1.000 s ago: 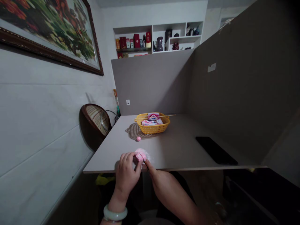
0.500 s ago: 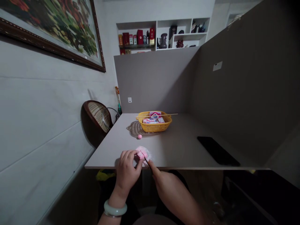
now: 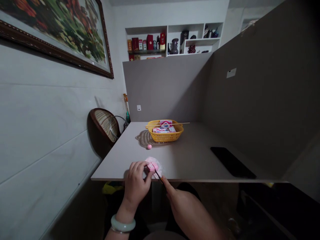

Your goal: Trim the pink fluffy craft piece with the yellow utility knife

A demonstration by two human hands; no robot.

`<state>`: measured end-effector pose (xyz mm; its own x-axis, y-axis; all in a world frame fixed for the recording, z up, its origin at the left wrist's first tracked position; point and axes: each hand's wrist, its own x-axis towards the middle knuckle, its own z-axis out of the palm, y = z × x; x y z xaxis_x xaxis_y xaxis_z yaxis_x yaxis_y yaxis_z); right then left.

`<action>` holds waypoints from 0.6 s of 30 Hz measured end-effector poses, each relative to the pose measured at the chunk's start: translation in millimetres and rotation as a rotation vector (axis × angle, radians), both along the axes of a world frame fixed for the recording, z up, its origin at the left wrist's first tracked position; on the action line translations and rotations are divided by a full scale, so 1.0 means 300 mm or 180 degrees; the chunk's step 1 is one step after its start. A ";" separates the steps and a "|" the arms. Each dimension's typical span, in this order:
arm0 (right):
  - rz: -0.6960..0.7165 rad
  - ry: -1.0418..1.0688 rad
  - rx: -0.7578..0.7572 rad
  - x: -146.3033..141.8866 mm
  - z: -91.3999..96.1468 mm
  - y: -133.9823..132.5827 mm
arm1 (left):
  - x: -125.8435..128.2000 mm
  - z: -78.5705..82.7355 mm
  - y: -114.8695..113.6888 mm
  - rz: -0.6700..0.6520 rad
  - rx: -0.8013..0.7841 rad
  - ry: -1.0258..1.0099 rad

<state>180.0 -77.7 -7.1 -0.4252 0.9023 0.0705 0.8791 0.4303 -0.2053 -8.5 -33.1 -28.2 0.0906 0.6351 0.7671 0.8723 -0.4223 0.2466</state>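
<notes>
Left hand (image 3: 135,182): narrow grip, fingers curled over a soft pink lump (image 3: 153,166). Right hand (image 3: 178,202): narrow pinch on a thin dark blade (image 3: 157,173), its tip at the lump and just beside the left fingers; handle mostly hidden, depth of the tip impossible to tell. Lump on a white fluffy patch (image 3: 158,170), close to the near edge of a grey table (image 3: 112,166). Jade bangle (image 3: 123,224) on left wrist.

Farther off: small pink ball (image 3: 149,146) on the table, touching the near side of a round woven mat (image 3: 142,140). On the mat, yellow basket (image 3: 165,139) holding pink-and-white boxes (image 3: 162,130), a thin stick (image 3: 183,123) lying across its rim. Far right of the table: black phone (image 3: 232,162).

Risks: blade slip into left fingers if the soft lump gives or slides on the fluff; lump dropping over the near edge if pushed toward it.
</notes>
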 end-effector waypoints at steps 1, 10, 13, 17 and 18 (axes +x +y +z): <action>-0.0007 -0.0031 0.0007 0.000 0.006 -0.003 | 0.001 -0.001 0.000 0.0004 -0.0006 -0.0013; -0.0042 -0.0011 -0.0015 -0.016 0.032 -0.004 | 0.004 0.011 -0.001 0.0008 -0.0044 -0.0034; -0.0040 -0.0208 -0.0033 -0.009 0.028 -0.015 | 0.002 0.007 -0.001 0.0024 -0.0003 0.0006; -0.0057 -0.0056 0.0125 -0.042 0.067 0.000 | 0.001 0.004 0.001 0.0050 -0.0009 0.0020; -0.0059 -0.0002 0.0164 -0.048 0.072 0.003 | 0.001 0.004 0.001 0.0044 -0.0006 0.0011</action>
